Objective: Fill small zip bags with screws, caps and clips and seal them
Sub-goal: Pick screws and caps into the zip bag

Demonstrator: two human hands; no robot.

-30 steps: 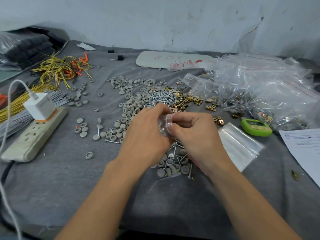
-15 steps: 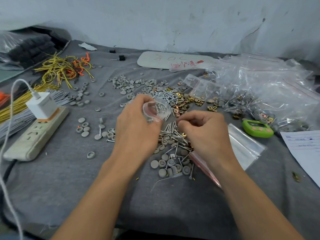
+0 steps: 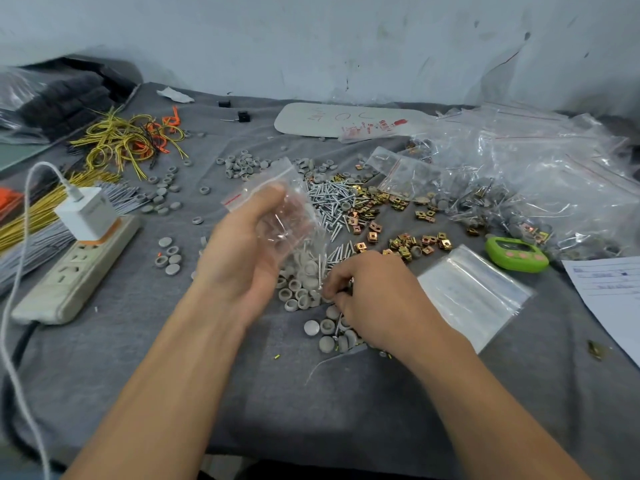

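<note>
My left hand (image 3: pixel 242 251) holds a small clear zip bag (image 3: pixel 280 216) with a red seal strip, mouth up, over the middle of the cloth. My right hand (image 3: pixel 374 299) is lower and to the right, fingers curled and pinching screws among the grey caps (image 3: pixel 304 292). A heap of silver screws (image 3: pixel 332 199) lies beyond the bag. Brass clips (image 3: pixel 370 206) are scattered to their right. A flat stack of empty zip bags (image 3: pixel 474 292) lies right of my right hand.
A power strip (image 3: pixel 72 271) with a white charger (image 3: pixel 86 213) sits at the left, beside yellow and grey wires (image 3: pixel 41 216). Filled bags (image 3: pixel 540 188) pile up at the right. A green counter (image 3: pixel 516 254) and a paper sheet (image 3: pixel 613 299) lie near the right edge.
My hands have come apart. The left lifted the bag up and spread it open; the right dropped to the caps and screws near me.
</note>
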